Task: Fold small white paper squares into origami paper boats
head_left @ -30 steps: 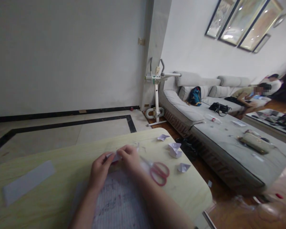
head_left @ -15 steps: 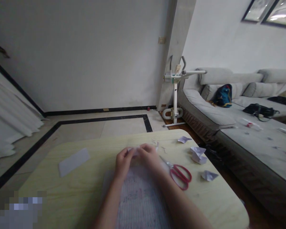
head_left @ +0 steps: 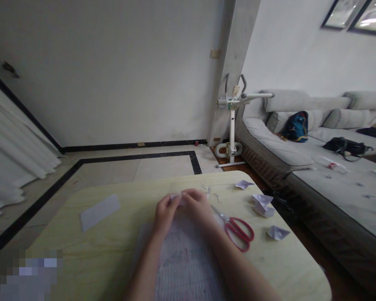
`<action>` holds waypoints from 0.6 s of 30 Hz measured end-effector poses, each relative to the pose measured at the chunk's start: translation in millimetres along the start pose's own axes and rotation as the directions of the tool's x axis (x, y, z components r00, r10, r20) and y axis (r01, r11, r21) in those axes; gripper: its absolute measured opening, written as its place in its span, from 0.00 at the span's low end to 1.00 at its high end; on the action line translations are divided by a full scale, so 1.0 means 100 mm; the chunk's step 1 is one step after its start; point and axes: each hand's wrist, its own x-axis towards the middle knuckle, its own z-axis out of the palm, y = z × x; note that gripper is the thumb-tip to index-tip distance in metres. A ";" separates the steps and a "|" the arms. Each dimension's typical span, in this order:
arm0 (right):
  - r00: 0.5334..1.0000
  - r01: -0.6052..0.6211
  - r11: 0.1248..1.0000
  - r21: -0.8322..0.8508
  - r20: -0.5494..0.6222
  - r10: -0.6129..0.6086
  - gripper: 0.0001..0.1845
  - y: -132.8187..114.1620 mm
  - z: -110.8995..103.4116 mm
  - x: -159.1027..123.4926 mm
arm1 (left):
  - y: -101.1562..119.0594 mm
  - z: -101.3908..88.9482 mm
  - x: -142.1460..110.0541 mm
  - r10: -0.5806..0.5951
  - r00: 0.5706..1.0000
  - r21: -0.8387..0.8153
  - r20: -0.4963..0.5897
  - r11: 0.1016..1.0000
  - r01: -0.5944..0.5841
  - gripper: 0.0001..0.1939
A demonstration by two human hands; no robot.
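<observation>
Between my two hands is a small piece of white paper [head_left: 176, 196], mostly covered by the fingers. My left hand [head_left: 166, 212] pinches its left side, and my right hand [head_left: 196, 203] closes on its right side. Under my forearms lies a lined sheet with writing [head_left: 184, 263]. Red-handled scissors [head_left: 239, 232] rest right of my right forearm, blades pointing toward my right hand. Thin paper scraps [head_left: 208, 193] lie just past that hand. Folded paper pieces stand along the table's right side: one at the back [head_left: 244, 184], a larger one [head_left: 263, 205] and a nearer one [head_left: 278, 233].
A flat white paper rectangle [head_left: 100, 212] lies on the left of the pale wooden table [head_left: 113, 251]. Beyond the table's right edge is a grey sofa [head_left: 338, 196] with bags. A white exercise machine [head_left: 232, 125] stands behind the table, near the wall.
Both hands keep hold of the small paper in nearly the same place. The whole view has shifted slightly, so everything appears a little further right.
</observation>
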 end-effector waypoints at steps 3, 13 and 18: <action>1.000 -0.026 1.000 0.014 0.000 0.026 0.09 0.02 -0.01 0.01 | 0.00 0.01 0.00 -0.015 1.000 0.002 0.008 1.000 0.015 0.17; 1.000 -0.023 1.000 0.001 0.011 0.023 0.08 0.02 -0.02 0.02 | 0.00 0.01 0.00 -0.021 0.999 0.000 -0.034 1.000 0.021 0.17; 1.000 -0.025 1.000 0.007 -0.007 0.025 0.08 0.04 -0.02 0.03 | 0.03 0.01 0.00 -0.025 0.999 0.017 -0.044 1.000 0.026 0.16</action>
